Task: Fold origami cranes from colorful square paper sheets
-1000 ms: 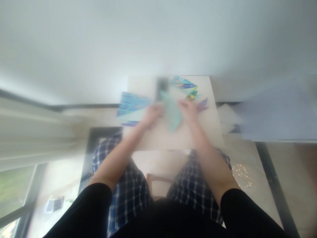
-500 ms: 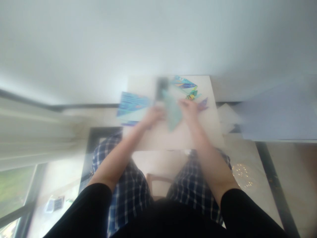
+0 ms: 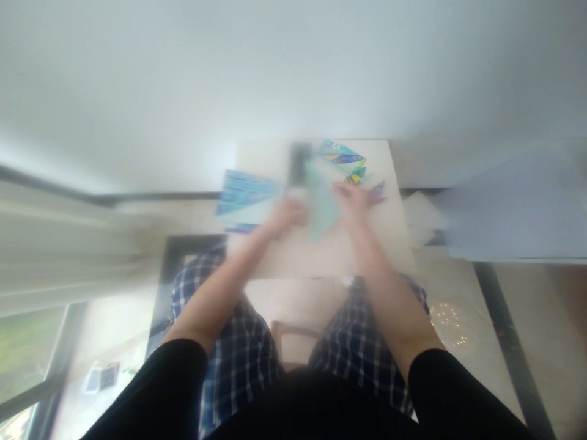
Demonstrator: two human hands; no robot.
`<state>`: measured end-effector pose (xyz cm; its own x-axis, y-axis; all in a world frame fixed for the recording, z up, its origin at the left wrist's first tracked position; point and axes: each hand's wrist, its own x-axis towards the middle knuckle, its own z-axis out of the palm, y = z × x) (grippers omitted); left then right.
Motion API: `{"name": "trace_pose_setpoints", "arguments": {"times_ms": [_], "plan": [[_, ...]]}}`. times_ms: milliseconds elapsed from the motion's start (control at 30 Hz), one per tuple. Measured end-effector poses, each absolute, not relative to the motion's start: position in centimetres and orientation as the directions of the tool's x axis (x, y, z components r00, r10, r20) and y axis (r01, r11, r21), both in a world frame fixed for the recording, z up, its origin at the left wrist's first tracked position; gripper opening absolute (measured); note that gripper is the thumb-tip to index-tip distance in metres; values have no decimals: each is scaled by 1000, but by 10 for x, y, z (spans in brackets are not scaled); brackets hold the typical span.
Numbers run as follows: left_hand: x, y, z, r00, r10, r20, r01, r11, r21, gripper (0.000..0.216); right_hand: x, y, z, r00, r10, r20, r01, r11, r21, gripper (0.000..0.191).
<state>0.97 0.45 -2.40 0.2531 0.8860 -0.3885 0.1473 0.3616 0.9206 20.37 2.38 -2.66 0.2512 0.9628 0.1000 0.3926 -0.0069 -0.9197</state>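
Note:
The picture is blurred. A pale green folded paper [image 3: 320, 201] lies on a small light table [image 3: 321, 256] in front of me. My left hand [image 3: 285, 215] rests at the paper's left edge. My right hand [image 3: 351, 200] is on its right edge. Both hands seem to press or pinch the paper, but the fingers are smeared. A dark upright object [image 3: 299, 164] stands just behind the paper.
A blue printed sheet [image 3: 245, 194] lies at the table's left. Colourful folded papers [image 3: 346, 160] and a purple piece [image 3: 376, 193] lie at the back right. White sheets [image 3: 513, 208] lie to the right. My checked trousers and a stool show below.
The green paper has turned slightly and shifted a little towards the back. My left hand has crept right along its edge. My right hand stays on it.

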Motion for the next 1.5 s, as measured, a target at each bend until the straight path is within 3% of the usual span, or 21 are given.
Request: {"name": "trace_pose_setpoints", "arguments": {"times_ms": [100, 367, 633, 933, 1067, 1267, 1500], "plan": [[10, 6, -31, 315, 868, -385, 98, 374, 922, 22, 205, 25, -27, 280, 955, 96, 387, -21, -922, 23], [6, 5, -26, 272, 883, -382, 297, 301, 906, 19, 204, 24, -25, 305, 948, 91, 365, -28, -931, 22], [7, 5, -35, 389, 842, -374, 187, 326, 927, 20, 209, 29, -31, 353, 932, 78, 297, -32, -954, 26], [6, 8, -28, 322, 841, -434, 382, 304, 873, 15, 206, 28, -35, 378, 919, 109, 280, -2, -960, 36], [7, 8, -31, 344, 841, -417, 338, 304, 891, 17, 207, 30, -36, 382, 918, 109, 277, -1, -961, 35], [6, 8, -37, 533, 797, -284, 211, 201, 957, 14, 214, 34, -41, 407, 905, 126, 247, 23, -969, 33], [7, 8, -31, 439, 832, -340, 305, 218, 927, 16, 214, 35, -45, 424, 895, 136, 244, 32, -969, 33]]}}
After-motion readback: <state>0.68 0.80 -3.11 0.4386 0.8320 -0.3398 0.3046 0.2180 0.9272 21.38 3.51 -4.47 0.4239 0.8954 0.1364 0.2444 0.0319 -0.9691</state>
